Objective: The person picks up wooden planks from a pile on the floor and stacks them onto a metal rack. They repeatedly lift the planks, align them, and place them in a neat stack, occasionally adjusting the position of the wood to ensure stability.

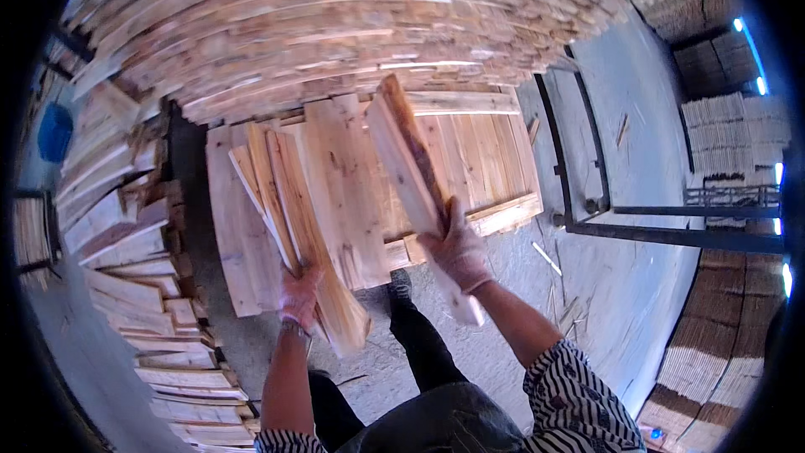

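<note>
My left hand [301,294], in a thin pale glove, is closed round several narrow wooden boards [289,193] held together, their far ends fanned slightly apart. In my right hand [459,253], gloved the same way, is a wooden board [402,159] with a dark bark edge, tilted with its far end leaning left. Both hands are above a low platform of wide, flat planks [340,176]. Part of the platform is hidden behind the held boards.
A tall stack of boards [335,25] rises beyond the platform. Loose boards [155,285] are heaped along the left. A dark metal frame cart [671,236] stands at right, with bundled stacks [713,319] farther right. Wood scraps [547,258] lie on the concrete floor.
</note>
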A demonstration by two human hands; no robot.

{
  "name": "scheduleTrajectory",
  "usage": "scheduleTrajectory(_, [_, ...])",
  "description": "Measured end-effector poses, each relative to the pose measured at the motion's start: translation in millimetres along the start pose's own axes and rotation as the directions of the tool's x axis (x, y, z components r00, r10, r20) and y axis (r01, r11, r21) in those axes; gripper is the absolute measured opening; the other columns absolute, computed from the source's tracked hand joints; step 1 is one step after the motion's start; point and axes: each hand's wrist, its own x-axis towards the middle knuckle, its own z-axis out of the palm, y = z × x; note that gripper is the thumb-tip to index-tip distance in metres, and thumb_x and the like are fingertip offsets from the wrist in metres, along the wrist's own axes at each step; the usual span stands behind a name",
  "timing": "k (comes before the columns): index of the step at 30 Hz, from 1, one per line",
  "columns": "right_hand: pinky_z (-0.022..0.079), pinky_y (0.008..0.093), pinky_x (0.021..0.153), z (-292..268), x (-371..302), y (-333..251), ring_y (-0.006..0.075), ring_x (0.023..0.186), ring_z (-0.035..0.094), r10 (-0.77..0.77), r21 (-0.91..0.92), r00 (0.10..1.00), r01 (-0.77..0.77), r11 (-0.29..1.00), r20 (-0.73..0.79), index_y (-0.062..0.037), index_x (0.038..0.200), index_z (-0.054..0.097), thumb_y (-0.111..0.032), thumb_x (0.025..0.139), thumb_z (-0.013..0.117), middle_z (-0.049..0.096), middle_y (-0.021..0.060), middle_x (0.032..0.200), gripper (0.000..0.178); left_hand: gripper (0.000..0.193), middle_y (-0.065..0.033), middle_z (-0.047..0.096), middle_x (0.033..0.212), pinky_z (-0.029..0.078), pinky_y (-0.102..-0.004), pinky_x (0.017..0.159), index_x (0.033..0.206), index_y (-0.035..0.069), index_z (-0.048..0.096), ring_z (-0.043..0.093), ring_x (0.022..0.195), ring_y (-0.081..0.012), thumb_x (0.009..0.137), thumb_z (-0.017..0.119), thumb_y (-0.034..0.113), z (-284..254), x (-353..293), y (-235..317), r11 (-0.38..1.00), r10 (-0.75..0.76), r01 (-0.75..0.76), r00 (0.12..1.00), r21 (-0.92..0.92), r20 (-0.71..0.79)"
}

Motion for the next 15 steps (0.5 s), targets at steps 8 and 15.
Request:
scheduleTrajectory(8, [0.05, 0.0458, 0.093, -2, 157, 127, 0.0379, 0.112, 0.06, 0.366, -0.325, 0.927, -0.372, 0.869, -0.082, -0.0096, 0.145, 0.028, -0.041, 0.081, 0.072, 0.057, 0.0197, 0.124, 0.084, 0.091, -0.016, 0.051, 0.14, 0.042, -0.0387, 0.105, 0.148, 0.0, 0.031, 0.051, 0.125, -0.0254, 0.077, 0.082, 0.024, 47, 79, -47, 0.93, -0.12, 0.158, 0.984, 0.333, -0.131])
scheduleTrajectory(15, [0.05, 0.0389, 0.089, -3, 170, 167, 0.0314, 0.111, 0.064, 0.085, 0.357, 0.993, -0.053, 0.933, -0.077, -0.004, 0.131, 0.05, -0.035, 0.084, 0.074, 0.065, 0.0196, 0.117, 0.061, 0.142, -0.036, 0.007, 0.157, 0.025, -0.0457, 0.119, 0.152, -0.003, -0.014, 0.016, 0.147, -0.0443, 0.067, 0.083, 0.056, 118, 147, 41, 0.463, -0.152, 0.462, 0.882, 0.756, -0.446])
